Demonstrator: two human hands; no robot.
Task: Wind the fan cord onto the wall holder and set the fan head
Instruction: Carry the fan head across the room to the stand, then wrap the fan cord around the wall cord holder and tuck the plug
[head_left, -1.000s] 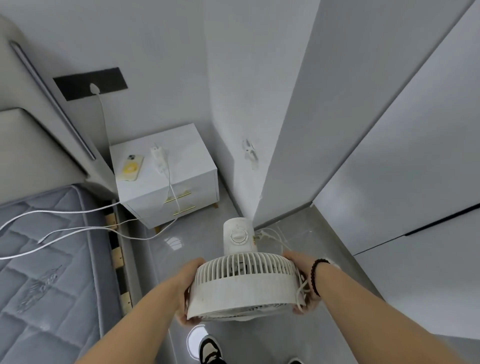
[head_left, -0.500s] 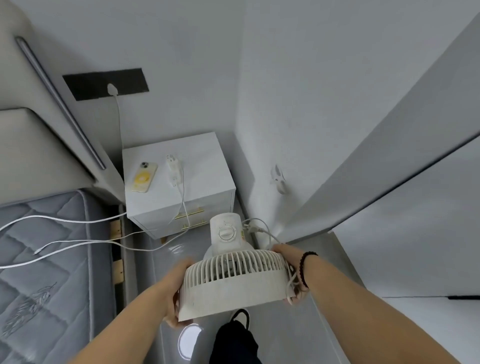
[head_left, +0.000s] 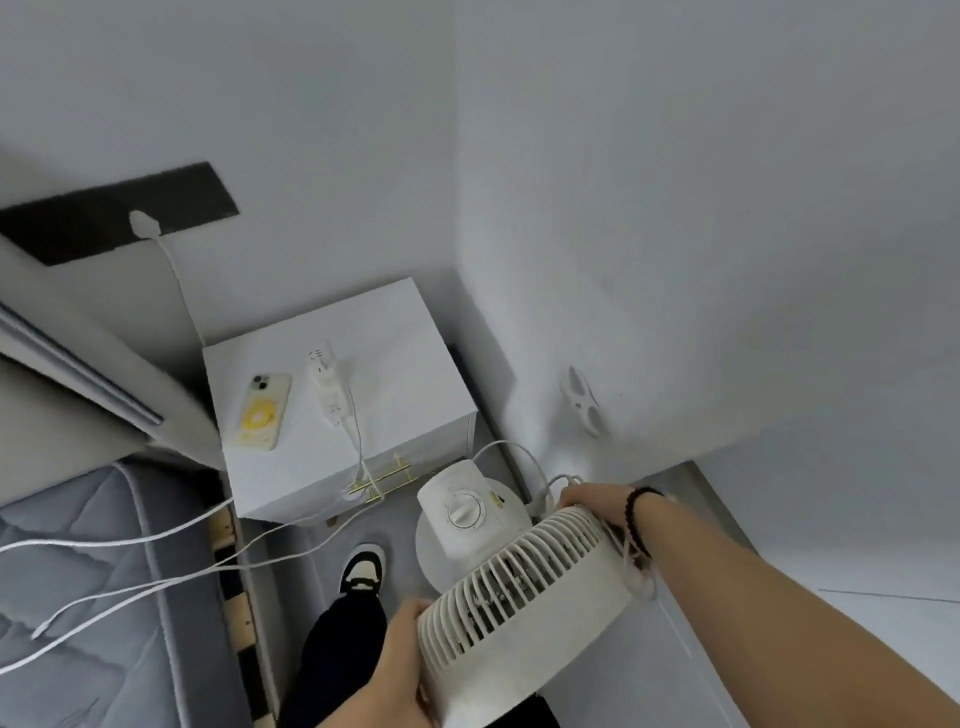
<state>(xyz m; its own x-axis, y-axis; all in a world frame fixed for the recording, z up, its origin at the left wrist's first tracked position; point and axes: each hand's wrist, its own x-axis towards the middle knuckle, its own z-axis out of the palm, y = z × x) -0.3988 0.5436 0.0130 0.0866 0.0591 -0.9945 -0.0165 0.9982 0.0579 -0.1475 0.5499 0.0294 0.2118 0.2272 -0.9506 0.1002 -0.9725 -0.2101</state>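
Head view | fan (head_left: 519, 597) held off the floor, near wall holder (head_left: 583, 401) | left hand (head_left: 400, 660) clasped on grille's near rim | right hand (head_left: 597, 504) gripping far rim with fan cord (head_left: 524, 457) looped beside it | nightstand (head_left: 337, 415) behind

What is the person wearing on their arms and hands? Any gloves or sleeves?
No gloves and no sleeves show: both forearms are bare down to the left hand and the right hand. The only thing worn is a bracelet of dark round beads around the right wrist. No rings or watch show.
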